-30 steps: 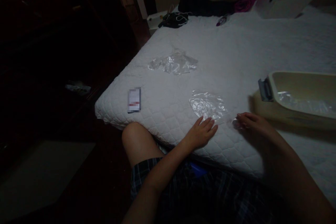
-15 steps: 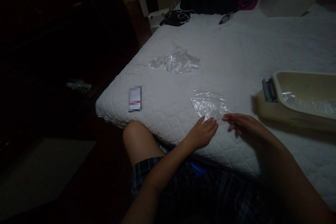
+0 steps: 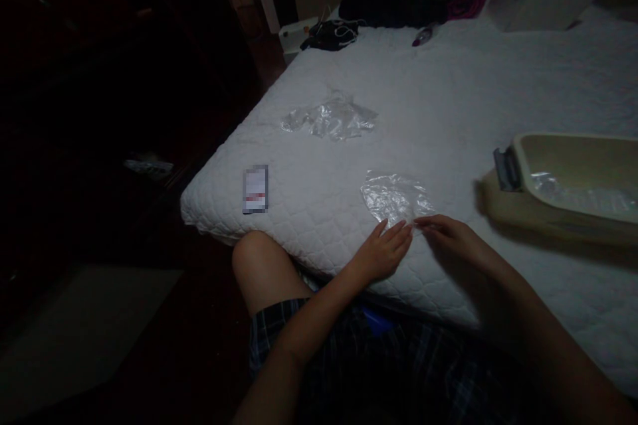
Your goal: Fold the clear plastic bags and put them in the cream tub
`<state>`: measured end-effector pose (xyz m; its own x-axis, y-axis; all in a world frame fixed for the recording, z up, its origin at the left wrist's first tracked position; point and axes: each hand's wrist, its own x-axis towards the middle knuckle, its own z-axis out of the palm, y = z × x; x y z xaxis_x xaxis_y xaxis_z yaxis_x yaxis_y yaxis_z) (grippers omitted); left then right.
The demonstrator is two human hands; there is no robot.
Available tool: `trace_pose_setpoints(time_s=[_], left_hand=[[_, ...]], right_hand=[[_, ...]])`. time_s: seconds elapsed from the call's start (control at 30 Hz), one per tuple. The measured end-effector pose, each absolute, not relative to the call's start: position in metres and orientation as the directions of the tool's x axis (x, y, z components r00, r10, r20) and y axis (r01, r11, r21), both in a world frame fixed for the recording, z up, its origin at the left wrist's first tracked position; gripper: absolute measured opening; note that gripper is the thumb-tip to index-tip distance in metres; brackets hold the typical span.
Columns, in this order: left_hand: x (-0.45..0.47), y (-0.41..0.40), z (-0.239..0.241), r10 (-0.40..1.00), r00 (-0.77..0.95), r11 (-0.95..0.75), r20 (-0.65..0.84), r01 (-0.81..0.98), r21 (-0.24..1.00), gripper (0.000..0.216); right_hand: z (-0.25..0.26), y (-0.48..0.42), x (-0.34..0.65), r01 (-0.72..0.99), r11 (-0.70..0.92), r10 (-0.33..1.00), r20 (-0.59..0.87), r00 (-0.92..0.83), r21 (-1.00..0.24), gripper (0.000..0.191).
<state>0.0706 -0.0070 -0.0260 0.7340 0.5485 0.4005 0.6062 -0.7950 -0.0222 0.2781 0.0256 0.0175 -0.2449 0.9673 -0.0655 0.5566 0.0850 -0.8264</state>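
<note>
A flat piece of clear plastic film [image 3: 396, 197] lies on the white quilted mattress [image 3: 448, 113] near its front edge. My left hand [image 3: 381, 251] rests flat on the mattress, fingers stretched out, their tips on the film's near edge. My right hand [image 3: 446, 238] lies beside it, fingers extended and touching the film's near right corner, almost meeting the left fingertips. Neither hand is seen gripping the film.
A crumpled clear plastic pile [image 3: 329, 119] lies farther back. A small card-like packet [image 3: 255, 189] sits near the left corner. A beige tub [image 3: 568, 186] holding plastic stands at the right. Clothes, a pillow and a white box crowd the far end. My bare knee [image 3: 256, 259] presses against the mattress.
My right hand has slid left along the mattress from near the tub to the film's corner, next to the left hand. The left hand has stayed in place.
</note>
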Motion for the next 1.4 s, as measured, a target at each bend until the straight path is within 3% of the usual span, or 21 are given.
trace_pose_setpoints(time_s=[0.07, 0.17, 0.43, 0.53, 0.7, 0.77, 0.87, 0.93, 1.0, 1.07, 1.1, 1.27, 1.4], left_hand=[[0.071, -0.007, -0.027, 0.551, 0.734, -0.796, 0.396, 0.605, -0.014, 0.037], [0.071, -0.007, -0.027, 0.551, 0.738, -0.799, 0.390, 0.602, -0.009, 0.037], [0.070, -0.007, -0.029, 0.529, 0.716, -0.799, 0.456, 0.602, -0.018, 0.035], [0.069, -0.007, -0.032, 0.538, 0.703, -0.803, 0.465, 0.596, 0.028, 0.032], [0.065, -0.008, -0.039, 0.599, 0.600, -0.780, 0.531, 0.587, 0.217, 0.027], [0.061, -0.007, -0.039, 0.678, 0.451, -0.708, 0.580, 0.613, 0.350, 0.026], [0.050, 0.004, -0.035, 0.791, 0.092, -0.524, 0.605, 0.613, 0.592, 0.026], [0.040, 0.020, -0.028, 0.852, -0.113, -0.378, 0.511, 0.543, 0.749, 0.024], [0.030, 0.041, -0.020, 0.945, -0.228, -0.130, 0.234, 0.396, 0.909, 0.020], [0.021, 0.064, -0.012, 0.964, -0.186, 0.217, -0.192, 0.130, 0.967, 0.021], [0.017, 0.075, -0.008, 0.956, -0.132, 0.275, -0.262, 0.095, 0.957, 0.020], [0.008, 0.111, 0.005, 0.921, 0.139, 0.363, -0.364, 0.033, 0.931, 0.018], [0.009, 0.119, 0.003, 0.889, 0.258, 0.386, -0.378, 0.020, 0.922, 0.021]], right_hand=[[0.014, 0.026, 0.276, 0.644, 0.226, 0.955, 0.037, -0.293, -0.731, 0.027], [0.012, 0.024, 0.272, 0.735, 0.329, 0.931, 0.073, -0.358, -0.593, 0.031], [0.016, 0.018, 0.261, 0.851, 0.309, 0.941, 0.010, -0.337, -0.424, 0.032], [0.019, 0.018, 0.260, 0.832, 0.306, 0.943, 0.028, -0.332, -0.462, 0.030], [0.029, 0.019, 0.265, 0.701, 0.275, 0.958, 0.130, -0.254, -0.658, 0.025], [0.030, 0.020, 0.272, 0.659, 0.159, 0.987, 0.109, -0.117, -0.735, 0.027], [0.022, 0.028, 0.288, 0.537, -0.058, 0.995, -0.005, 0.099, -0.841, 0.038], [0.014, 0.039, 0.297, 0.422, -0.143, 0.982, -0.074, 0.174, -0.895, 0.042], [0.005, 0.054, 0.303, 0.319, -0.202, 0.972, -0.151, 0.178, -0.926, 0.044], [-0.002, 0.068, 0.304, 0.228, -0.265, 0.962, -0.240, 0.131, -0.937, 0.044], [-0.004, 0.074, 0.303, 0.191, -0.293, 0.955, -0.279, 0.098, -0.937, 0.043], [-0.002, 0.091, 0.293, 0.089, -0.328, 0.942, -0.332, -0.041, -0.941, 0.042], [-0.002, 0.092, 0.293, 0.063, -0.323, 0.942, -0.327, -0.076, -0.944, 0.044]])
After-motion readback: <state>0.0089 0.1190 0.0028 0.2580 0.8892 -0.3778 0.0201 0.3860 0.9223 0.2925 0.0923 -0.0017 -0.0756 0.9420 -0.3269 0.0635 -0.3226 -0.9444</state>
